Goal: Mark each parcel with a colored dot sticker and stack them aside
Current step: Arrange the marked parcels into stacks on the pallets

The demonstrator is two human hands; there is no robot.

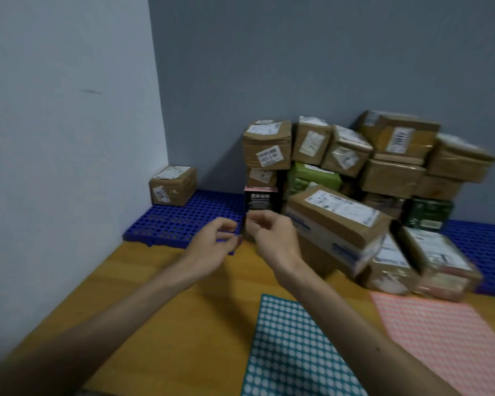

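Note:
A pile of taped brown parcels (337,215) leans against the grey wall, with a black box (260,202) at its left edge. One brown parcel (173,185) stands alone in the corner on the blue grid mat (183,221). A teal dot sticker sheet (292,347) and a pink dot sticker sheet (452,335) lie on the wooden floor. Both hands hover close together just in front of the black box. My left hand (215,244) has loosely curled fingers and holds nothing I can see. My right hand (272,234) has thumb and forefinger drawn near each other; blur hides anything between them.
A pale wall (69,138) closes the left side and meets the grey wall at the corner. A second blue grid mat (486,244) lies under the pile at the right. Green boxes (312,175) sit inside the pile. Bare wooden floor (155,310) spreads under my forearms.

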